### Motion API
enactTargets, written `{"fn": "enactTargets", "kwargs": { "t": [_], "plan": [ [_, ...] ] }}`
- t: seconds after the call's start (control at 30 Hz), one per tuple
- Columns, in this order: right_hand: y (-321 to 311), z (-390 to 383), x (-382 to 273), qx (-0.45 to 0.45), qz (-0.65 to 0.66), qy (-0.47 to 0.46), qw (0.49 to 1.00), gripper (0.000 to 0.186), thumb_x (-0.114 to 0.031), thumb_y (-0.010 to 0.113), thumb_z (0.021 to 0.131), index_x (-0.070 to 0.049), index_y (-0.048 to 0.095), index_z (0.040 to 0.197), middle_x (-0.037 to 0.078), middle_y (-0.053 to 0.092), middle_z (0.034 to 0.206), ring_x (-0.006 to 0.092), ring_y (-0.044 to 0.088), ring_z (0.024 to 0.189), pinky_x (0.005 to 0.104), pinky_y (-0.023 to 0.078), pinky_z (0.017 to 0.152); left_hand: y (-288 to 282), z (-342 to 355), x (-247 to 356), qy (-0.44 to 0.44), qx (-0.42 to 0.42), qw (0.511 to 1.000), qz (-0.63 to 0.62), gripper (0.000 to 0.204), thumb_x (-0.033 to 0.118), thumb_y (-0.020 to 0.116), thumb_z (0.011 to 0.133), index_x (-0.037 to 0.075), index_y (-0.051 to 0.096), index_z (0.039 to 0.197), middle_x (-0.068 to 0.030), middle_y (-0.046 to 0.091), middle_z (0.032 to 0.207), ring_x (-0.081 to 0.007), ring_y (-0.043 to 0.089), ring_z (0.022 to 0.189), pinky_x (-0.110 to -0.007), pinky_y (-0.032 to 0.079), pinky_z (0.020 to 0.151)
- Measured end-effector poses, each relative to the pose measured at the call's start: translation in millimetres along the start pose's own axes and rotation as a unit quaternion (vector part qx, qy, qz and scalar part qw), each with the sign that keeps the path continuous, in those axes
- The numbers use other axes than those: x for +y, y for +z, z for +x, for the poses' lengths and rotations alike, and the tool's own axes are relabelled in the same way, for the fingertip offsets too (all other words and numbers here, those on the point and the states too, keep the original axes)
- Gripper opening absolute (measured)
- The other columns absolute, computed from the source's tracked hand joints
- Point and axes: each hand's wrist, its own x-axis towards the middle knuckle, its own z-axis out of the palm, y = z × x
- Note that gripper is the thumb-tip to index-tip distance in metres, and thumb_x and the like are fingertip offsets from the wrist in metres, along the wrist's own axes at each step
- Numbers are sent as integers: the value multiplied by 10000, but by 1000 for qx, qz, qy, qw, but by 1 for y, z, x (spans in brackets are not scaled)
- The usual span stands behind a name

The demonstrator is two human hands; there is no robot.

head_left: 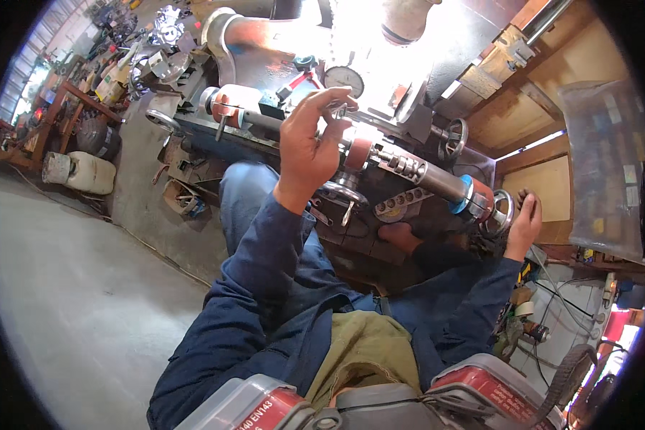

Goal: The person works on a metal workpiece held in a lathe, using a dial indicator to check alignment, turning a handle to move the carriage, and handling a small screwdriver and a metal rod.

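My left hand (315, 140) is raised over the middle of a bench-top machine (258, 122), thumb and fingertips closed around a small metal fitting (340, 109). Just below and right of it are a red-painted block (358, 152) and a chrome handwheel (340, 192). A steel shaft (437, 179) runs right to another red block with a blue ring and a second handwheel (502, 215). My right hand (527, 222) is just right of that wheel, fingers loosely curled and apart, with nothing visible in them. A dial gauge (344, 80) sits behind my left hand.
Behind are large metal pipe fittings (261, 36), a red-handled tool (294, 84) and another handwheel (453, 140). A power strip (401, 204) lies below the shaft. A wooden cabinet (527, 186) stands right; a white canister (86, 174) and cluttered racks (79, 107) are left.
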Motion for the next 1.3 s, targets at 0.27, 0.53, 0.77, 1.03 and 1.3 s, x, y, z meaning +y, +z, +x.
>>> {"fn": "enactTargets", "kwargs": {
  "t": [0.27, 0.53, 0.77, 1.03, 1.3],
  "plan": [
    [-1, -33, 56, -126, -104, -52, 985, 300, -272, 574, 946, 9, 659, 1012, 112, 697, 896, 204, 649, 843, 361, 483, 742, 0, 0, -9, -38, 113, 980, -157, 96, -14, 534, 950, -4, 596, 1023, -102, 671, 885, -125, 629, 698, -236, 498, 620],
    [-24, -60, 76, -135, -101, 54, 984, 277, -228, 611, 940, 24, 633, 1052, 83, 682, 940, 160, 610, 897, 337, 470, 772, -1, -5, -19, -53, 163, 972, -160, 128, 33, 590, 941, 0, 585, 1065, -99, 662, 884, -102, 603, 673, -215, 477, 575],
    [-58, -53, 26, -226, -29, 56, 972, 247, -191, 590, 964, 34, 629, 1060, 34, 644, 934, 118, 552, 848, 260, 432, 800, -6, -7, -16, -89, 167, 968, -163, 136, 65, 595, 949, 5, 577, 1070, -90, 664, 856, -137, 637, 704, -238, 497, 546],
    [-44, -25, 27, -117, 71, 97, 986, 263, -231, 541, 997, 5, 646, 1043, 19, 642, 926, 82, 548, 799, 237, 439, 721, -2, -6, -13, -124, 188, 957, -181, 162, 149, 616, 955, 15, 591, 1042, -40, 642, 785, -67, 563, 629, -193, 423, 512],
    [-19, 0, 15, -102, -6, 62, 993, 365, -319, 538, 992, 16, 649, 1086, 68, 671, 974, 151, 597, 918, 286, 469, 830, 0, -5, -12, -128, 180, 958, -182, 144, 147, 559, 984, 10, 595, 1010, -45, 621, 794, -92, 564, 615, -219, 449, 512]
  ]
}}
